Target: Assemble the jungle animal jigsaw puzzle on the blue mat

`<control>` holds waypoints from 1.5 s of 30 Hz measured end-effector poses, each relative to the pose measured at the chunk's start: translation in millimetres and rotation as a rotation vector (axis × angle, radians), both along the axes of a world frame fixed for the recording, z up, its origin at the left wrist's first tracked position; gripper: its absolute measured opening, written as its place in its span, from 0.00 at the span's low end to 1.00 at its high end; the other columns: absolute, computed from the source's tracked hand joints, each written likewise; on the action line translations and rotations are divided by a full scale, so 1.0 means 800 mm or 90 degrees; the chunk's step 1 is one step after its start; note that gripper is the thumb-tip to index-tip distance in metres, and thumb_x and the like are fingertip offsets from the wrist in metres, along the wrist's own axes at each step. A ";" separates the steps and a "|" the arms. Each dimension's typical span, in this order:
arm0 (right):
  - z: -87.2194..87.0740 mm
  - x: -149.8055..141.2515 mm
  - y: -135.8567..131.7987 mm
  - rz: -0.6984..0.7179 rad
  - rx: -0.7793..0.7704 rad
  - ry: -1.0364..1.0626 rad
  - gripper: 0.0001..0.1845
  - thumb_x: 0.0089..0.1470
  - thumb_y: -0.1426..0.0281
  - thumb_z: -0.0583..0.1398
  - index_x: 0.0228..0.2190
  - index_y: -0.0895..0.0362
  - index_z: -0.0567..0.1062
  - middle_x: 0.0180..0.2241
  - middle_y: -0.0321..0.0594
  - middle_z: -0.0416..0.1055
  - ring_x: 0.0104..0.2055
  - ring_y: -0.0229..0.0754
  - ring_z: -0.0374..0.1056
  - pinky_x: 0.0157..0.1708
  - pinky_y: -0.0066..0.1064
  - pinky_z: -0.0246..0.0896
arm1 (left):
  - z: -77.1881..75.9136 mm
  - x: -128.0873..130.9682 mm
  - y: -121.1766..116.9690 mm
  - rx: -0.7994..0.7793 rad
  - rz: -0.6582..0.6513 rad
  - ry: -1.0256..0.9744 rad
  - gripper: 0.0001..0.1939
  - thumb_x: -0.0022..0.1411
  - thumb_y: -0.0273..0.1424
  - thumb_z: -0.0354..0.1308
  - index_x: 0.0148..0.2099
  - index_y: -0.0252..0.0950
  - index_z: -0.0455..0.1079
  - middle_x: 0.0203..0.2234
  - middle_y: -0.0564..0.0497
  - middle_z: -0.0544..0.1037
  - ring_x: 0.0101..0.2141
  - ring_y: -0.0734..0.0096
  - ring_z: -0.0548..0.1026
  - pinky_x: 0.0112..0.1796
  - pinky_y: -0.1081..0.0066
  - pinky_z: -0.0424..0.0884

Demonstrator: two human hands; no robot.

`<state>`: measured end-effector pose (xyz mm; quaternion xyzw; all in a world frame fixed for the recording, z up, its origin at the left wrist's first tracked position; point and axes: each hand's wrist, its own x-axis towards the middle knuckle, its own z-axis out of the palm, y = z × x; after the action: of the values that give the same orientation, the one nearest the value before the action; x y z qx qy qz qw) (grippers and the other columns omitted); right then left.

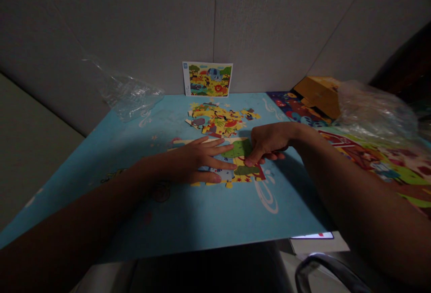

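Forearms [357, 185] across blue tabletop [215, 230]

L hand [202, 160] lies palm down, fingers spread, on part-assembled puzzle [242, 147], approx. ctr. of tabletop. R hand [271, 142] has thumb on puzzle's R part, other fingers loosely curled; can't tell whether it pinches anything. Loose pieces [220, 120], some overlapping, lie just beyond; picture card [210, 80] stands upright by wall [134, 24] at rear. Clear plastic [133, 98] far L; orange carton [318, 93] far R.

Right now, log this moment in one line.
left hand: spread over partial jigsaw | right hand: touching jigsaw's right side | jigsaw pieces: piled beyond | animal picture card: upright
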<state>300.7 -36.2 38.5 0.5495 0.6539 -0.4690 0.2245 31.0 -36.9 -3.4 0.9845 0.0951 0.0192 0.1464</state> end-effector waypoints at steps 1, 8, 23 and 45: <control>0.000 0.000 0.000 -0.003 0.001 -0.006 0.33 0.39 0.40 0.69 0.21 0.58 0.70 0.14 0.30 0.62 0.16 0.31 0.57 0.18 0.27 0.51 | 0.000 0.000 0.000 0.002 0.001 0.001 0.24 0.72 0.42 0.55 0.68 0.52 0.64 0.73 0.47 0.52 0.71 0.47 0.49 0.67 0.41 0.46; -0.002 0.002 0.001 0.001 0.000 -0.015 0.33 0.40 0.40 0.68 0.22 0.58 0.71 0.14 0.30 0.63 0.17 0.32 0.58 0.19 0.27 0.53 | 0.002 0.000 0.000 0.000 -0.007 -0.003 0.24 0.72 0.40 0.56 0.67 0.50 0.65 0.72 0.44 0.52 0.71 0.44 0.49 0.66 0.40 0.47; 0.005 0.009 -0.001 0.073 0.018 -0.017 0.35 0.45 0.37 0.64 0.23 0.60 0.73 0.14 0.30 0.61 0.16 0.32 0.58 0.19 0.28 0.47 | 0.001 0.000 -0.001 0.012 -0.006 -0.011 0.23 0.71 0.41 0.57 0.67 0.52 0.65 0.72 0.45 0.53 0.71 0.46 0.51 0.66 0.39 0.48; 0.010 -0.011 -0.009 0.057 0.109 -0.043 0.33 0.42 0.39 0.66 0.20 0.58 0.73 0.11 0.27 0.56 0.15 0.31 0.51 0.20 0.28 0.47 | -0.001 0.018 -0.022 0.080 0.026 -0.006 0.28 0.73 0.42 0.51 0.72 0.47 0.57 0.72 0.43 0.53 0.72 0.43 0.46 0.66 0.34 0.38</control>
<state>291.6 -43.1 46.7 0.5526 0.7074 -0.3822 0.2195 45.7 -54.6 -4.6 0.9895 0.1129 0.0328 0.0840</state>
